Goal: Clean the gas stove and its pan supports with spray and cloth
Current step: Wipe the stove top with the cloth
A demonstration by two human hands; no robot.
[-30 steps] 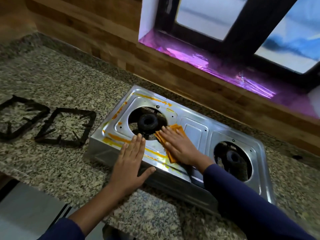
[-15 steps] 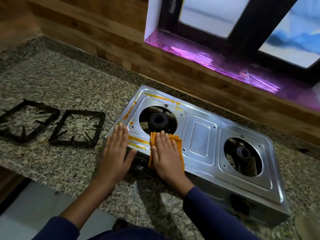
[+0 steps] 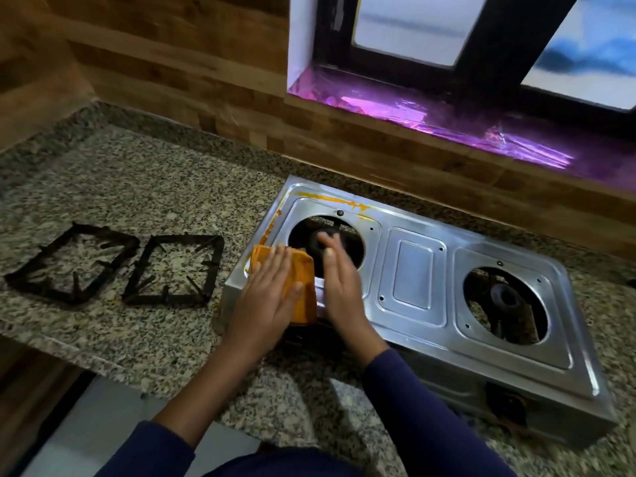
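Currently: my left hand point(image 3: 272, 297) lies palm down, fingers straight and together, flat on the folded orange cloth point(image 3: 306, 304). It presses the cloth onto the front-left corner of the stainless two-burner gas stove point(image 3: 413, 277). The cloth shows beyond my fingertips and to the right of my thumb.

My right hand point(image 3: 339, 287) stands on its edge just right of the cloth, fingers straight and holding nothing. It sits over the near rim of the left burner opening and is motion-blurred. I cannot tell whether it touches the cloth or the steel.

Stove: sits on the speckled granite desk point(image 3: 137, 187), angled, with its back edge near the wood-pattern wall. The left burner point(image 3: 318, 247) is partly hidden behind my right hand. The right burner point(image 3: 506, 299) is fully exposed in its round opening. Orange-yellow residue point(image 3: 330, 198) runs along the far-left rim and down the left edge toward the cloth. The centre panel and right side look bare steel. One dark knob point(image 3: 506, 401) shows on the front face.

Pan supports: both are off the stove, lying flat side by side on the desk to its left. The left pan support point(image 3: 75, 287) and the right pan support point(image 3: 165, 299) are black square frames, and the right one lies near the stove without touching it.

Background: a dark-framed window with a purple-lit sill point(image 3: 430, 115).
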